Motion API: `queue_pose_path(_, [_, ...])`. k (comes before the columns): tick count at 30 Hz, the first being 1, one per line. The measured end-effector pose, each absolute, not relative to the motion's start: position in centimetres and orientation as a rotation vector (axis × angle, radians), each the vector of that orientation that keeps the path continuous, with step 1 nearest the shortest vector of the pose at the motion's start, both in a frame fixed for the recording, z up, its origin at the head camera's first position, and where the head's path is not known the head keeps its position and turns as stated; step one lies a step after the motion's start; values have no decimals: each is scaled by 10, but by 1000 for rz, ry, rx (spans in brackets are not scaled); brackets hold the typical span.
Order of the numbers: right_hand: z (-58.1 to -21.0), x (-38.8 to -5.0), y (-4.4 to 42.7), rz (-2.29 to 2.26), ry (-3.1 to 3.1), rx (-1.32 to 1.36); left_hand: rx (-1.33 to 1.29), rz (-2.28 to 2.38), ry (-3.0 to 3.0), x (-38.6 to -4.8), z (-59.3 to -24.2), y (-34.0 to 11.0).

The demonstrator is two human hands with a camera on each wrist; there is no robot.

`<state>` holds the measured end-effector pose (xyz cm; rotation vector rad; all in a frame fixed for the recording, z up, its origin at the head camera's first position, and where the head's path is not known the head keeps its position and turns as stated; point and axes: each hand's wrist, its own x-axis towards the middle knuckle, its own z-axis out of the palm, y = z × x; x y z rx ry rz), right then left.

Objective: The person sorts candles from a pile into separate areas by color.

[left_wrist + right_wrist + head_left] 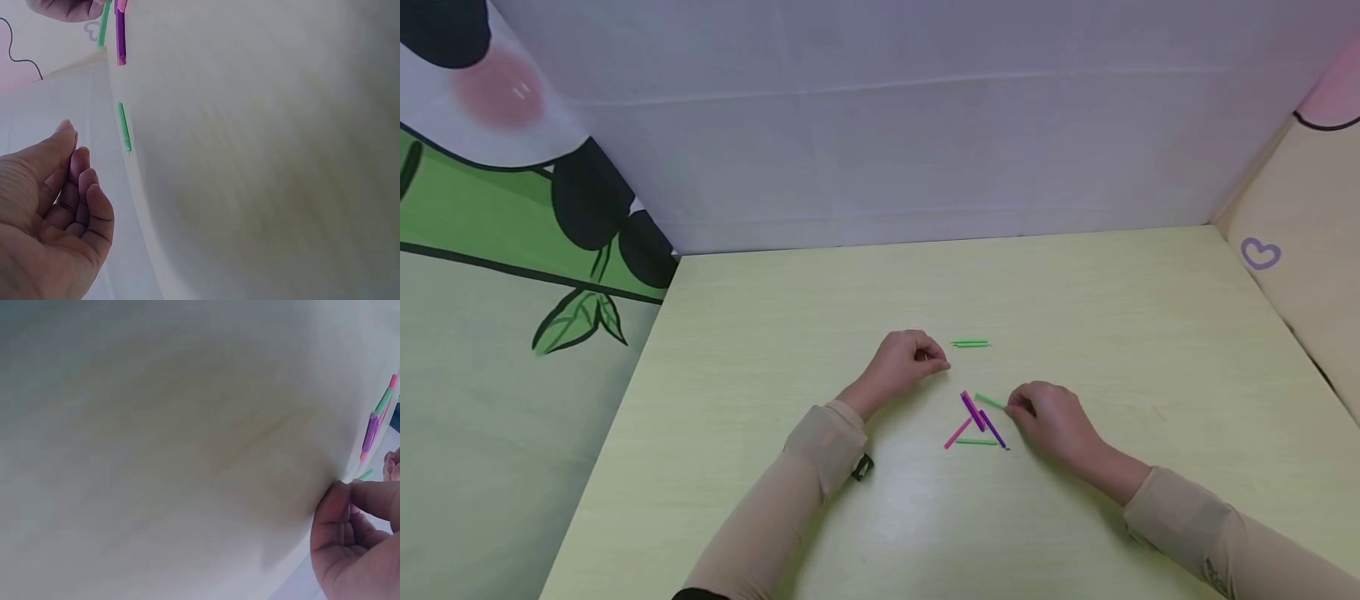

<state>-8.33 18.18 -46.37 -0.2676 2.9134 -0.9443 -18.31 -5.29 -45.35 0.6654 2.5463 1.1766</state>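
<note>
My right hand [1051,417] pinches the outer end of a light green stick [990,401] between thumb and fingertips, low over the table. To its left lies a small group of sticks: a purple stick [972,412] with pink along it, another purple stick [993,430], a pink stick [957,434] and a green stick [976,442], partly touching in a triangle-like shape. My left hand [906,360] is held above the table, its fingers loosely bent and nothing visible in them. Just beyond its fingertips lie two green sticks [971,342] side by side.
Everything lies on a pale wood-grain table [760,350]. A white cloth wall [887,158] stands along its back edge. Printed panels with a leaf drawing [580,321] on the left and a purple heart [1260,252] on the right flank it.
</note>
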Motion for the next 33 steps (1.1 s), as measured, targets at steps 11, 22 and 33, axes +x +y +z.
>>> queue_pose_path(11, [-459, -98, 187, -917, 2901, -316, 751, 1136, 2526, -171, -451, -52])
queue_pose_path(22, [-460, -115, 191, -884, 2944, -386, 841, 1153, 2466, -157, -448, -49])
queue_pose_path(33, [-464, -132, 198, -881, 2924, -419, 782, 1153, 2348, -144, -449, -48])
